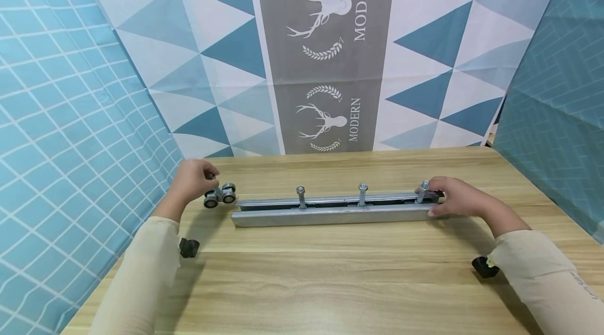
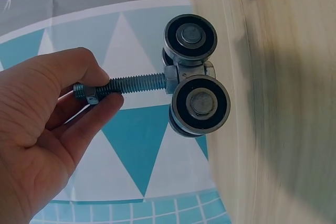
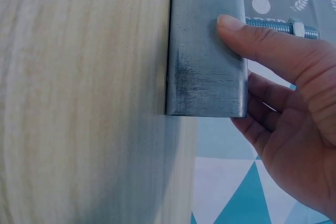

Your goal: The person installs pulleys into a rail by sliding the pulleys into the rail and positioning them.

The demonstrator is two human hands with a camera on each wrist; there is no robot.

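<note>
Between thumb and fingers, my left hand (image 1: 194,180) pinches the threaded bolt (image 2: 139,84) of a roller trolley (image 1: 219,195), near the nut at its top. Its black-rimmed wheels (image 2: 201,103) hang below, just left of the end of a metal track (image 1: 330,216). The track is a grey slotted channel lying lengthwise on the table. My right hand (image 1: 457,197) grips the track's right end, thumb on the near wall and fingers on the far side. Three upright bolts (image 1: 362,194) stand out of the slot, the rightmost bolt (image 1: 423,191) right beside the right hand.
The wooden table (image 1: 330,277) extends around the track. Patterned cloth (image 1: 325,62) hangs behind it, with blue gridded cloth (image 1: 71,115) on the left and teal cloth (image 1: 557,94) on the right. Small black pieces (image 1: 190,248) show at both wrists.
</note>
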